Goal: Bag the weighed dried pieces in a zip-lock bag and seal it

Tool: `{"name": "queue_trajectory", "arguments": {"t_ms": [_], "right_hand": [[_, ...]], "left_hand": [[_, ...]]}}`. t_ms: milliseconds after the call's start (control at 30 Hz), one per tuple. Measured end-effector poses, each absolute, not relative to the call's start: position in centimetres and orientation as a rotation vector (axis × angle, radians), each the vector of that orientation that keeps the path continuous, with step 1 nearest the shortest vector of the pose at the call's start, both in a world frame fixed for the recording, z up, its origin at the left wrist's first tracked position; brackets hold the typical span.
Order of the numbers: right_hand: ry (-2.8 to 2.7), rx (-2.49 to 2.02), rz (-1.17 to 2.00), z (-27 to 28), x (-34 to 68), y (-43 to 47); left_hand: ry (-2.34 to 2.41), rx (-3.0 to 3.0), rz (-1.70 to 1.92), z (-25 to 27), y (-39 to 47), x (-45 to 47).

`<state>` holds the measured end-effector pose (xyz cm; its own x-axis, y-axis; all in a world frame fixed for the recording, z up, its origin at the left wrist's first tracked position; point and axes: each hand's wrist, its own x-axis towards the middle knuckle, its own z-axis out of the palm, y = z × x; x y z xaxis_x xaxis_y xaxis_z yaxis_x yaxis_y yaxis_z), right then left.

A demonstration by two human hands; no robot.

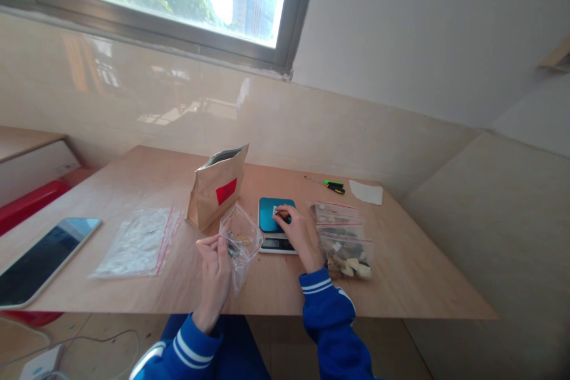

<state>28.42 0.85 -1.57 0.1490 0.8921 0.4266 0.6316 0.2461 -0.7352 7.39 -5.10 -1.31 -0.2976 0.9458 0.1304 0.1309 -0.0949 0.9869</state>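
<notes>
My left hand [214, 261] pinches the edge of a clear zip bag [248, 249], whose mouth gapes toward the scale. Some small yellowish-brown bits lie inside that bag. Over the blue platform of a kitchen scale [267, 222], my right hand [294, 225] is closed with its fingertips around a small dark brown piece [282, 214], too small to name. A little white square shows beside the fingertips. The scale's display [271, 243] faces me, but its digits are unreadable. Behind the zip bag stands an open brown paper pouch [209, 193] with a red label.
Filled zip bags [350, 258] overlap right of the scale, the nearest holding pale dried slices. Flat zip bags [133, 243] and a phone [48, 258] lie left. Screwdrivers [332, 184] and a white paper piece [366, 192] rest near the wall.
</notes>
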Motion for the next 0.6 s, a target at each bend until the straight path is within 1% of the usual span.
{"name": "queue_trajectory", "arguments": {"t_ms": [100, 200, 300, 433, 500, 600], "right_hand": [[-1.333, -1.436, 0.486, 0.9, 27.3, 0.0], [-1.202, -1.294, 0.643, 4.0, 25.4, -1.2], [-1.393, -1.176, 0.728, 6.4, 23.4, -2.4], [-1.752, -1.115, 0.762, 7.6, 21.5, -3.6], [-1.802, -1.085, 0.801, 7.6, 21.1, -3.9], [-1.727, -1.054, 0.840, 7.2, 21.7, -3.5]], "left_hand": [[1.448, 1.202, 1.494, -1.7, -5.0, 7.6], [1.426, 1.225, 1.461, -2.0, -5.0, 7.9], [1.447, 1.237, 1.453, -2.2, -5.0, 8.2], [1.456, 1.206, 1.506, -2.4, -5.3, 8.5], [1.470, 1.178, 1.524, -2.6, -5.3, 8.5], [1.433, 1.123, 1.555, -2.9, -5.3, 8.4]]}}
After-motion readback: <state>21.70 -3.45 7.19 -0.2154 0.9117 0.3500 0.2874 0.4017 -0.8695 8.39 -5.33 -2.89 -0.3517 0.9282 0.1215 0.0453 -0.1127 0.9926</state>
